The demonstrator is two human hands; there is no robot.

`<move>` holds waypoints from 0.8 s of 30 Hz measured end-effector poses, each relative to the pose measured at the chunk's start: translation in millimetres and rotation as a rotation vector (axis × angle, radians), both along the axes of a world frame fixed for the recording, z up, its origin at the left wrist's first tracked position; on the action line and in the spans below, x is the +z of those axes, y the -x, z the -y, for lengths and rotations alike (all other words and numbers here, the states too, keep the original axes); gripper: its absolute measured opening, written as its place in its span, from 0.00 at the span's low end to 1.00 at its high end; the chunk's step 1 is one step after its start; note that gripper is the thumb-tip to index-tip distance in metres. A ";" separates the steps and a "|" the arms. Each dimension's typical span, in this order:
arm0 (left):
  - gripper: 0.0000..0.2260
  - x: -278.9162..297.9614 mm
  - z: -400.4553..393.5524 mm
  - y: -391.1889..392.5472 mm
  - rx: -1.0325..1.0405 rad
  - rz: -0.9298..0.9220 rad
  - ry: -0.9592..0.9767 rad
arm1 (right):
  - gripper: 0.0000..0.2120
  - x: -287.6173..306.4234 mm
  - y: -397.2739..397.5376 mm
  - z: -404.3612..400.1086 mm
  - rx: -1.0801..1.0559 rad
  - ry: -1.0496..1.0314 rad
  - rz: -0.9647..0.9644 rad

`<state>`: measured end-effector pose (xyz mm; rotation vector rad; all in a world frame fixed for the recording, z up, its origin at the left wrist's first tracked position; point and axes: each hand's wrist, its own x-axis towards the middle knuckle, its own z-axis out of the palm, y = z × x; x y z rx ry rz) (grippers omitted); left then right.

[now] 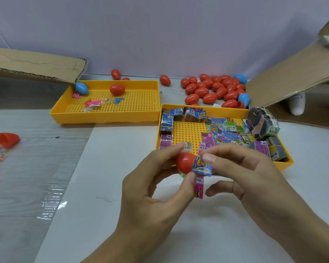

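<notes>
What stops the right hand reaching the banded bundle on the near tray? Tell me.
Probably yes, it can: nothing lies between the right hand and the bundle, though it pinches a blue packet.

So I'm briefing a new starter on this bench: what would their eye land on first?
Probably the two hands at front centre: the left hand holds a red egg shell and the right hand pinches a folded blue packet against it. Behind, at back right, lies a heap of red eggs with a few blue ones, and just before it a yellow tray strewn with bright packets.
</notes>
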<state>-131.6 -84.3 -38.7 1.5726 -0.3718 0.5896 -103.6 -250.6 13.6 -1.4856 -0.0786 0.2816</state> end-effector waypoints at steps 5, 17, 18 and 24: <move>0.15 1.2 -0.2 -0.9 0.026 0.011 -0.018 | 0.12 4.5 -0.4 -0.4 0.044 -0.044 -0.149; 0.20 3.4 2.0 2.2 0.008 -0.063 -0.098 | 0.14 3.5 -3.2 2.5 0.120 -0.149 -0.341; 0.21 3.2 2.1 2.2 0.010 -0.060 -0.115 | 0.15 2.9 -3.6 3.0 0.120 -0.151 -0.349; 0.21 4.1 1.6 1.3 0.046 -0.046 -0.183 | 0.14 0.4 -5.5 4.7 0.133 -0.153 -0.369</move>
